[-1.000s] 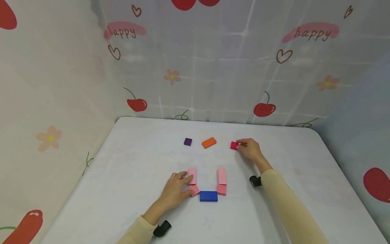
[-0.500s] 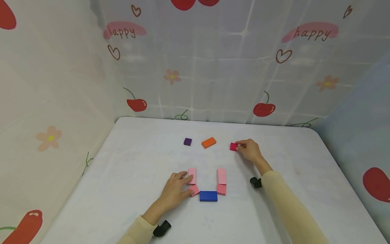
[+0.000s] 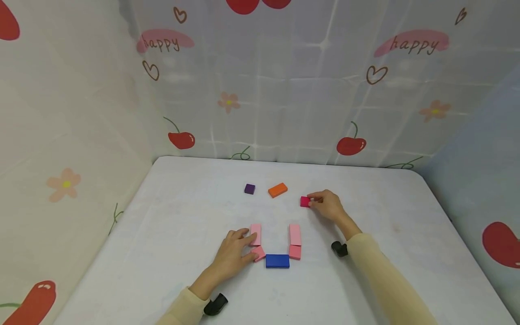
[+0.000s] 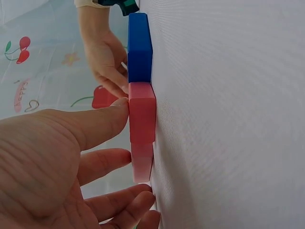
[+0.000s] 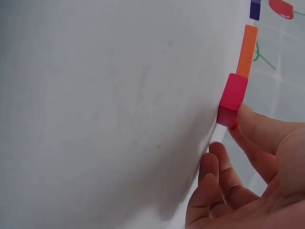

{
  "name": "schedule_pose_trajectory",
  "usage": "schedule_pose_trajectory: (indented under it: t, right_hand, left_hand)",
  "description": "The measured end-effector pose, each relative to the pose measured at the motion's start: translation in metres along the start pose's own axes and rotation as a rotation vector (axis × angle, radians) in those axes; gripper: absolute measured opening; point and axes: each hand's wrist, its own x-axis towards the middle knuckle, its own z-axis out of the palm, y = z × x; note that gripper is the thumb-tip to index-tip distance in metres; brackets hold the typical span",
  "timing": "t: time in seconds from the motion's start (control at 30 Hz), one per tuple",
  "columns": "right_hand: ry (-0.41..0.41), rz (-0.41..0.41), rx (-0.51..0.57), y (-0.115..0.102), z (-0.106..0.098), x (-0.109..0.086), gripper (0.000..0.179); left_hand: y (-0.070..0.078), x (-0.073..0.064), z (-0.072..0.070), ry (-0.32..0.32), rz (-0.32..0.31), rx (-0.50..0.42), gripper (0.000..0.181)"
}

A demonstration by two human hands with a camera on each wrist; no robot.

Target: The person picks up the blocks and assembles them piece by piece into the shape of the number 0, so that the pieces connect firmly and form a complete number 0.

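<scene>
White and smooth, the bench [image 3: 134,253] begins closest to the person, where a pale yellow sleeve [image 3: 184,309] reaches in from the near edge. Just beyond it, the left hand [image 3: 230,257] lies with its grip loosely spread, clamped round nothing: the thumb touches the deeper pink block [image 4: 143,119] and a finger touches the light pink block [image 4: 141,164]. Beside the deeper pink block lies a flat blue block [image 3: 277,261], and at its far right corner a second deeper pink block [image 3: 295,252] sits below a second light pink block [image 3: 294,234]. These pieces look light and rigid, likely to skid at a nudge, so soft fingertip contact on their sides should suit them.

Farther out, the right hand [image 3: 328,207] has its grip narrowed to a pinch on one end of the red block [image 3: 305,201], most of which is left exposed. Whether it touches the bench cannot be told. Small, stiff and probably smooth, it seems best taken by opposite faces, thumb against finger; it hardly looks fragile. Beyond lie an orange block [image 3: 278,190], turned at an angle, and a purple block [image 3: 249,189], with a cherry-printed backdrop [image 3: 276,117] behind.
</scene>
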Motion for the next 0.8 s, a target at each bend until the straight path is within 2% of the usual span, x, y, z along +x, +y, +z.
schedule_pose_trajectory:
  t: [0.43,0.8]
  right_hand:
    - [-0.056,-0.068,-0.049,-0.01,0.009,-0.01,0.029]
    - [-0.078,-0.191,-0.064,-0.015,0.016,-0.019,0.029]
  left_hand:
    - [-0.001,0.0,0.0,0.02,0.019,-0.018,0.049]
    - [-0.003,0.001,0.001,0.032,0.037,-0.017,0.049]
